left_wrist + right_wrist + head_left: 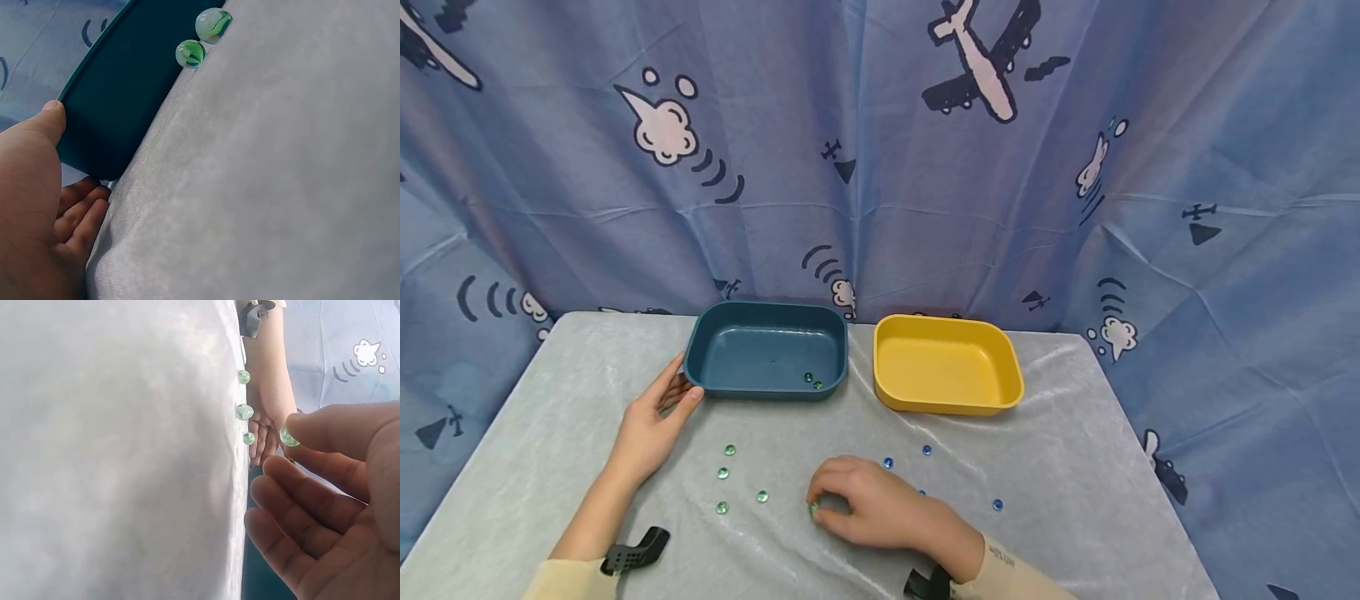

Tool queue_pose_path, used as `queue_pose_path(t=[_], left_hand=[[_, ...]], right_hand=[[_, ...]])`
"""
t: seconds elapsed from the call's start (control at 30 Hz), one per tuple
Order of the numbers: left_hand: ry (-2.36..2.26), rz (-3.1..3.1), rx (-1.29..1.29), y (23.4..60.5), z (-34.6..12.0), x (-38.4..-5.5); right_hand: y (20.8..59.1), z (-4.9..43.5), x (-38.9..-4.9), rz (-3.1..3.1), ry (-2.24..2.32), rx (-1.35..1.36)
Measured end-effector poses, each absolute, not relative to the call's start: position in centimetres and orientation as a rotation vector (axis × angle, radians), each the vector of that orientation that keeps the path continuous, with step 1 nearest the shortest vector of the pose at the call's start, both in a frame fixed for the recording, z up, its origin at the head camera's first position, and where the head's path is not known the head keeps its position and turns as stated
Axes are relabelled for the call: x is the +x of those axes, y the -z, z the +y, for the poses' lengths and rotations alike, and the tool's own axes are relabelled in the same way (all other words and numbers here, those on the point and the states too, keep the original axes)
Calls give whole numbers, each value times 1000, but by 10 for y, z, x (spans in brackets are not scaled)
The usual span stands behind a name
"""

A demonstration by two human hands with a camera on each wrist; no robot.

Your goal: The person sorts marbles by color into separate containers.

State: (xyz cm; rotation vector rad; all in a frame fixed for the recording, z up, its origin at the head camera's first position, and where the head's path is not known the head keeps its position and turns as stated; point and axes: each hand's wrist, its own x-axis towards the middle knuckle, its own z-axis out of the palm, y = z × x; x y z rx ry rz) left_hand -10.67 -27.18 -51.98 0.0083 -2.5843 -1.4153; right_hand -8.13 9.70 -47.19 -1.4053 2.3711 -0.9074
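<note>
Marble [289, 438], likely slick, wants a mid-side pinch; your right hand [876, 505] grips it, relaxed left hand [646, 432] touches teal bin [748, 354].

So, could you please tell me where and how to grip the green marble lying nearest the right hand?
Probably by pinching the green marble across its middle with thumb and forefinger, coming from above and the right. It looks small and round and lies on the cloth with three other green marbles to its left, so the right side leaves more room.
</note>
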Motion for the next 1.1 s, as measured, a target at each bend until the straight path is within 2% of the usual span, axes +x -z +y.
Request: queue_pose_path(t=[1.1], left_hand=[[1445,-2580,5,519,-273,-105]], right_hand=[[452,92,-108,2401,1267,-1228]])
